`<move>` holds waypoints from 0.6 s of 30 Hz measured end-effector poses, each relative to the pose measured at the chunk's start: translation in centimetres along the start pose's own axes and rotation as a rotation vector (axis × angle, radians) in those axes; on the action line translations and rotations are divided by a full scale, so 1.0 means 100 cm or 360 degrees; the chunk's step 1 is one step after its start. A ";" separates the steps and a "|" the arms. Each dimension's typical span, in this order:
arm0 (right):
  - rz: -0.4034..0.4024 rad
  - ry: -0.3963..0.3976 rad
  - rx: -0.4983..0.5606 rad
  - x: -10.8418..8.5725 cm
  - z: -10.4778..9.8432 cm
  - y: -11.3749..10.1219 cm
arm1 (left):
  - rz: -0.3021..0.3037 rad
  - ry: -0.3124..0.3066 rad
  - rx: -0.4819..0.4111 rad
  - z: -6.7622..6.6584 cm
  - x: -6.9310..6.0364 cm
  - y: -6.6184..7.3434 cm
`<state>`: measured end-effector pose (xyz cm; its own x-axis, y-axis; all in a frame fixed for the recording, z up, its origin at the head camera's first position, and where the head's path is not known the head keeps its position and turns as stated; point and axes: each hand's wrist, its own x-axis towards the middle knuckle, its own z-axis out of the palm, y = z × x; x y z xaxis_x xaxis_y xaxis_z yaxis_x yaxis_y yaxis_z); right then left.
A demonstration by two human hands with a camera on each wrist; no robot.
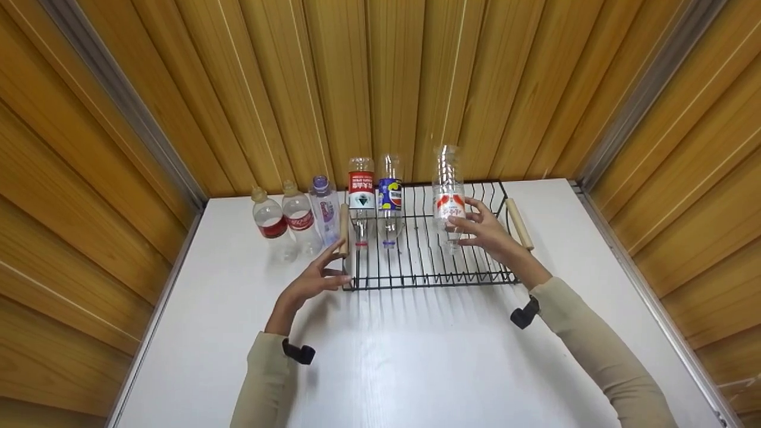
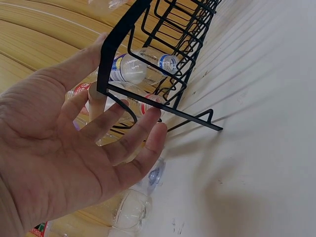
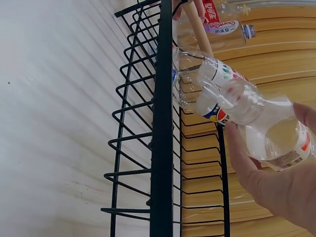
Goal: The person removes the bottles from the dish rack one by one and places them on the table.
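Observation:
My right hand [image 1: 490, 232] grips a clear plastic bottle [image 1: 449, 172] with a white-and-red label. Its neck points down, over the right part of a black wire rack [image 1: 416, 282]. In the right wrist view, fingers and thumb hold this bottle [image 3: 269, 131] from two sides. Beside the rack's left end is my left hand [image 1: 312, 279], fingers extended and slightly bent, thumb against the frame, near the wooden handle [image 1: 343, 223]. Two bottles stand neck down in the rack: one with a red-and-white label [image 1: 361, 190], one with a blue-and-yellow label [image 1: 390, 194].
Left of the rack stand two red-labelled bottles [image 1: 273, 227] [image 1: 300, 220] and a purple-capped bottle [image 1: 326, 211], necks up. A second wooden handle [image 1: 519, 224] is on the rack's right end. Wood-panelled walls [image 1: 380, 77] enclose the white table [image 1: 404, 362].

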<state>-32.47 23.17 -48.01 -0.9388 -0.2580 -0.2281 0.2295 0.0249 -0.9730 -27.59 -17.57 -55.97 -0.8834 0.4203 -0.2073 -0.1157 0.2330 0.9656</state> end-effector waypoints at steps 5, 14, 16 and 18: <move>-0.0021 -0.0006 0.0068 -0.002 -0.005 0.004 | -0.0017 0.0001 0.0002 0.001 0.000 0.001; -0.0098 -0.0059 0.0097 -0.003 -0.008 0.011 | -0.0005 0.0013 -0.0022 0.000 -0.001 0.001; -0.0110 -0.0082 0.0092 -0.005 -0.009 0.012 | 0.0004 0.0001 -0.0032 0.001 -0.002 0.001; -0.0118 -0.0087 0.0087 -0.007 -0.010 0.013 | 0.0020 -0.0014 -0.0039 0.001 -0.001 0.001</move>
<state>-31.82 24.35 -49.12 -0.9386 -0.3097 -0.1519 0.1751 -0.0485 -0.9833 -27.49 -17.46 -55.89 -0.8807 0.4309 -0.1967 -0.1159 0.2065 0.9716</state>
